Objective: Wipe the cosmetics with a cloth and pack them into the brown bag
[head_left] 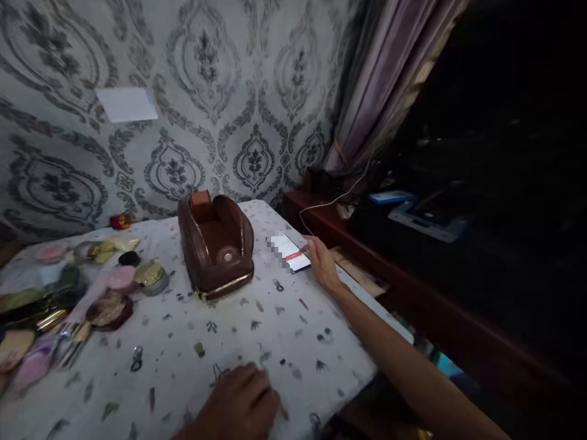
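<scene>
My right hand (321,261) reaches over the phone (293,252) that lies on the cloth, its lit screen partly pixelated with a red band. The index finger is stretched out at the phone's right edge and seems to touch the screen; the other fingers are partly hidden. Close to me, my left hand (243,397) lies on the cloth with its fingers curled in loosely, nothing showing in it, its palm side hidden. Beyond both hands, a brown leather pouch (224,269) with a gold zip stands unzipped and gaping.
Cosmetics crowd the left, including a round gold-lidded jar (149,275), a dark compact (110,310) and several brushes (73,342). A patterned white cloth (183,379) covers the table. Right of it are a dark red ledge (325,214) with a white cable (334,200) and a purple curtain (367,85).
</scene>
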`<state>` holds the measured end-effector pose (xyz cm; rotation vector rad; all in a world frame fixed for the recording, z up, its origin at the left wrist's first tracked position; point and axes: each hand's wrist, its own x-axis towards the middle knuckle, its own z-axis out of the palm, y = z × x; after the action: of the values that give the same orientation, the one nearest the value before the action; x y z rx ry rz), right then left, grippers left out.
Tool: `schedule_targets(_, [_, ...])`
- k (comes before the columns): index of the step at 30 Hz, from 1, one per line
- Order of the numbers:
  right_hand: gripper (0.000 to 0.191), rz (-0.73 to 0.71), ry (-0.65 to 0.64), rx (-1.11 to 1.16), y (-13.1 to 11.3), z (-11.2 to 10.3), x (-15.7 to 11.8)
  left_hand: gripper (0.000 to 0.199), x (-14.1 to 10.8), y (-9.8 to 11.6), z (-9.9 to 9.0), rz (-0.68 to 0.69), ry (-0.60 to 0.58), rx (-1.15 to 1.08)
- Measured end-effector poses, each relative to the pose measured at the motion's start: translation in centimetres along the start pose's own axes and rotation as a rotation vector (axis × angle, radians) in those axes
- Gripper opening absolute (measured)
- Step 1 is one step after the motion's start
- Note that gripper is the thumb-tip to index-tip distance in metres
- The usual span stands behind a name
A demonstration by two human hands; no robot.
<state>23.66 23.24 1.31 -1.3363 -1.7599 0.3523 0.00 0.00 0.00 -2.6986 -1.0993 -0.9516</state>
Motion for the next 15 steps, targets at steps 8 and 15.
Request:
schedule_targets(8, [0.06, -0.002, 0.008, -0.003, 0.01, -0.09, 0.09, 0.022, 0.44, -0.18, -0.61, 0.082, 0.084, 0.029])
schedule_targets(15, [0.058, -0.02, 0.015, 0.005, 0.07, -0.01, 0.11, 0.021, 0.52, -0.34, -0.57, 0.116, 0.115, 0.062])
